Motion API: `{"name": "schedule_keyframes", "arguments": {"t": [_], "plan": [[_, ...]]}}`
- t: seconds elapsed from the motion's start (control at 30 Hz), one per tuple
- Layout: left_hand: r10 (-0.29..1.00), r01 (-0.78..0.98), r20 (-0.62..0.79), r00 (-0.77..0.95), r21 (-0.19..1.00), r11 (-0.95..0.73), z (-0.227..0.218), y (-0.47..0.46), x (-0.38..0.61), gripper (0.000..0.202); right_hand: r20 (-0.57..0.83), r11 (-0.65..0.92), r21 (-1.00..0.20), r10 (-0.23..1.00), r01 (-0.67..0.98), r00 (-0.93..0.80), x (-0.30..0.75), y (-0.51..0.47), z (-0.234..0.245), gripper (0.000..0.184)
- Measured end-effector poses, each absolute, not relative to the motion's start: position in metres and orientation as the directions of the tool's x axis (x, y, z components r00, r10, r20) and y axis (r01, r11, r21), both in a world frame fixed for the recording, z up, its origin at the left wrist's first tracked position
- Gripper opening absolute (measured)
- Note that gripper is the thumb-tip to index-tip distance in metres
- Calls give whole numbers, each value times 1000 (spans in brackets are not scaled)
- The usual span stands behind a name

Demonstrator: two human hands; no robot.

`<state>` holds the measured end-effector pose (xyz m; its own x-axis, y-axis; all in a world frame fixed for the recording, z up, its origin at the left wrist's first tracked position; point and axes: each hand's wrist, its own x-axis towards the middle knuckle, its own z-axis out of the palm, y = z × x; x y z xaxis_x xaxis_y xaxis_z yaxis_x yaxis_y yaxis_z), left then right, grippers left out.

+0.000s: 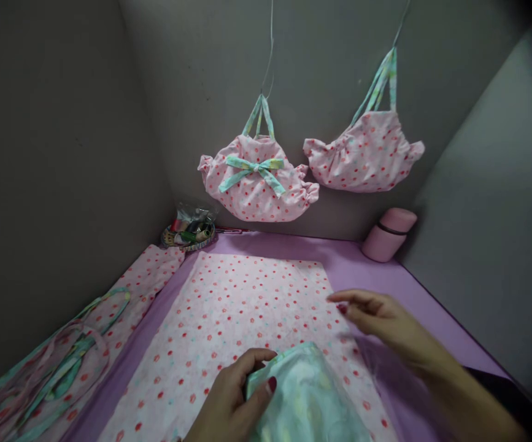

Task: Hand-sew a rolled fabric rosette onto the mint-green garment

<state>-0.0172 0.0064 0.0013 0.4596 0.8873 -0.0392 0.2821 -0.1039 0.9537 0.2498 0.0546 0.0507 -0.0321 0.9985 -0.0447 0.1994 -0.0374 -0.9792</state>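
Note:
My left hand has its thumb and fingers closed on the edge of a mint-green fabric piece with pale yellow patches. The lower part of this piece runs out of view at the bottom. Under it a large pink fabric sheet with red dots and small flowers lies flat. Near the sheet's right edge hovers my right hand, its fingers stretched out to the left and the thumb just below them. I see nothing held in it.
Folded dotted fabric with loose pink and mint straps lies at left. A basket of thread spools stands at the back. Two dotted bags hang on the wall. A pink flask stands on the purple tabletop.

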Motion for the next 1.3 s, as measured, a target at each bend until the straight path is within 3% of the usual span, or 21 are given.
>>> {"name": "schedule_keyframes", "arguments": {"t": [0.17, 0.3, 0.47, 0.7, 0.8, 0.93, 1.07, 1.3], "plan": [[886, 252, -1, 464, 959, -132, -1, 6, -18, 30, -281, -142, -937, 851, 320, -444, 222, 60, 12, 30], [900, 271, 5, 437, 953, -136, -6, 6, -19, 28, -355, -174, -918, 758, 355, -547, 238, 59, 6, 37], [915, 311, -12, 402, 942, -124, 0, 7, -19, 29, -323, -142, -926, 779, 350, -538, 262, 59, 12, 42], [931, 384, 13, 364, 909, -162, 6, 12, -24, 29, -325, -141, -906, 837, 400, -441, 266, 54, 7, 17], [886, 442, -43, 461, 877, -188, 15, 15, -28, 40, -301, -163, -907, 895, 389, -328, 262, 45, 2, 14], [812, 450, -82, 578, 862, -233, 34, 11, -38, 37, -228, -162, -938, 954, 308, -194, 260, 28, 1, 26], [874, 512, -68, 481, 831, -217, 41, 7, -56, 41, -185, -158, -964, 976, 216, -113, 263, 13, 1, 43], [945, 627, -85, 315, 766, -140, 27, -20, -82, 36, -201, -184, -972, 973, 143, -114, 268, 4, -10, 44]]}}
